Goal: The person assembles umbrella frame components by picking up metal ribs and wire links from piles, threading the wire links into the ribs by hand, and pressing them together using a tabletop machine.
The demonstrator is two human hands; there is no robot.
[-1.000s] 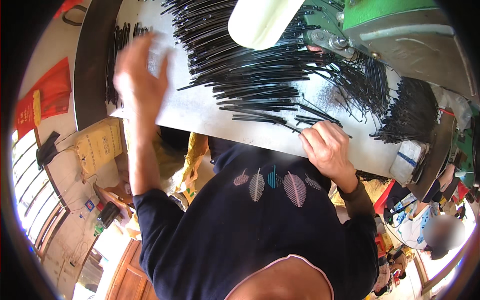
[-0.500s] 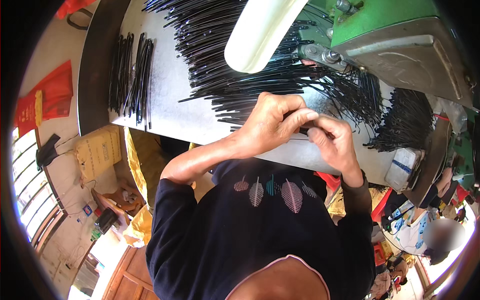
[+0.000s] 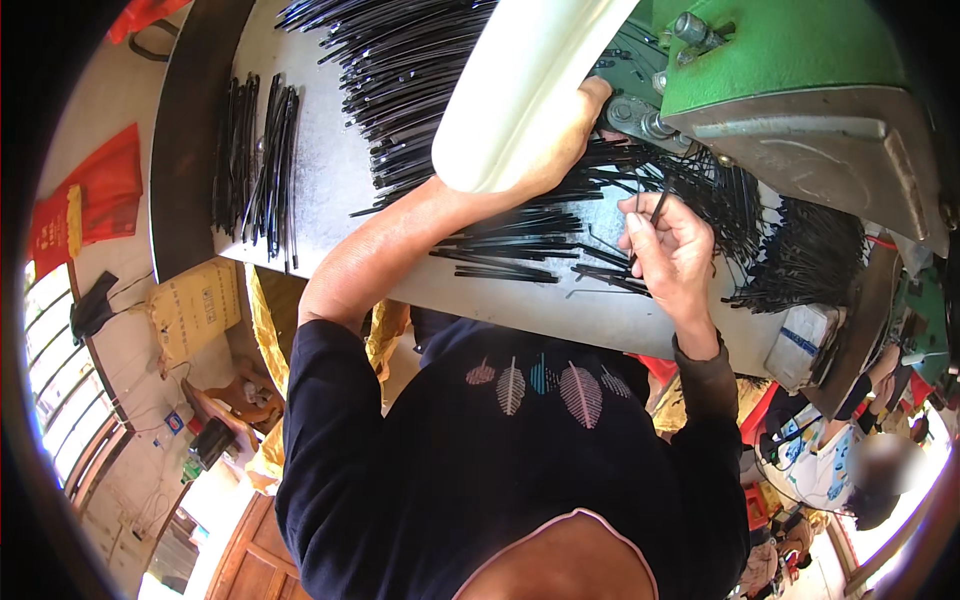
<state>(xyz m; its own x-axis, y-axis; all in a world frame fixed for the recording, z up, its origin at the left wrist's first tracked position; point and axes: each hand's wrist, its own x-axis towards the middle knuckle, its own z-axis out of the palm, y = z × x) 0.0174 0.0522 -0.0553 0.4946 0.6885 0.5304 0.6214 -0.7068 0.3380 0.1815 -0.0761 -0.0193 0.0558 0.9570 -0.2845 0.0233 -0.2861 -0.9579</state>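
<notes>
A dark shirt [image 3: 440, 480] with leaf prints is seen nearest, below the counter [image 3: 325, 160]. Close to the counter's front edge, a few loose black rods [image 3: 505, 272] are laid. Just beyond them, a thin black rod [image 3: 660, 207] is pinched between the thumb and fingers of the right hand [image 3: 675, 245]. On the left side, rod bundles [image 3: 275, 180] are laid roughly lengthwise, well apart from the large pile of black rods [image 3: 405, 125] spread across the middle. Farther out, the left hand [image 3: 572, 140] is stretched over that pile, near the metal linkage [image 3: 628, 112] of a green machine [image 3: 790, 45]; it is partly covered by a long white piece [image 3: 520, 90], so whether anything is gripped cannot be told.
</notes>
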